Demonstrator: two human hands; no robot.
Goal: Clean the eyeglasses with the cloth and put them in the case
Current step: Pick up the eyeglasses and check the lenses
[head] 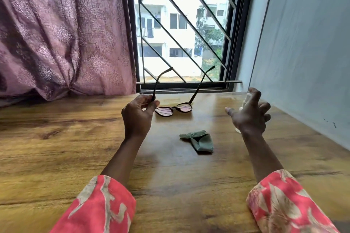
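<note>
Dark-framed eyeglasses hang upside down just above the wooden table, lenses toward me and both temples pointing up at the window. My left hand pinches the left temple beside the lens. My right hand is raised to the right of the glasses. Its fingers curl round a small clear spray bottle, and the forefinger sits on top of it. The hand hides most of the bottle. A crumpled green cloth lies on the table between my forearms. No case is in view.
A barred window stands behind the table's far edge, with a purple curtain to its left. A pale wall runs along the table's right side.
</note>
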